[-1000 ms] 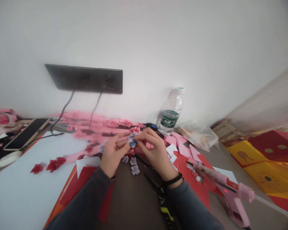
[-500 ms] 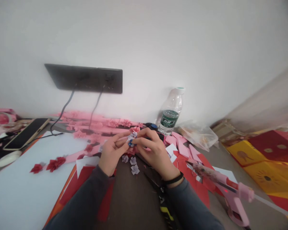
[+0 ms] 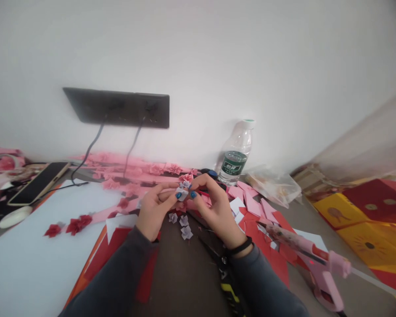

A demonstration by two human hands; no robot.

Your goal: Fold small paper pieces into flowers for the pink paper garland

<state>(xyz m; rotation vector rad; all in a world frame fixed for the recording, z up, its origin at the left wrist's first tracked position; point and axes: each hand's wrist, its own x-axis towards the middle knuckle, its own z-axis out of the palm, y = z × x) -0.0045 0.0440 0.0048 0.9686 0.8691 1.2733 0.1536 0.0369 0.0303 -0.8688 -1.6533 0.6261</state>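
My left hand (image 3: 153, 212) pinches a small white folded-paper flower (image 3: 182, 193) between thumb and fingers. Across from it, my right hand (image 3: 218, 213) is curled, its thumb and forefinger tips at the flower's right side. Exactly where those fingertips meet the paper is too small to make out. Just below the hands, several white paper flowers (image 3: 186, 232) lie on the dark tabletop (image 3: 178, 281). A pink paper flower (image 3: 186, 177) shows just behind the fingers. Scissors (image 3: 223, 261) with black and yellow handles lie beside my right wrist.
A pink glue gun (image 3: 317, 259) with a red light lies at right, near red paper (image 3: 260, 246) and pink slips (image 3: 251, 204). Behind stands a water bottle (image 3: 233, 163). Leftward are white sheets (image 3: 36, 255), dark red paper flowers (image 3: 78, 224), a phone (image 3: 39, 182) and a cable (image 3: 90, 147).
My right thumb has drawn back to the right from the left thumb, and more of the white flower shows between the hands. The view has shifted slightly.
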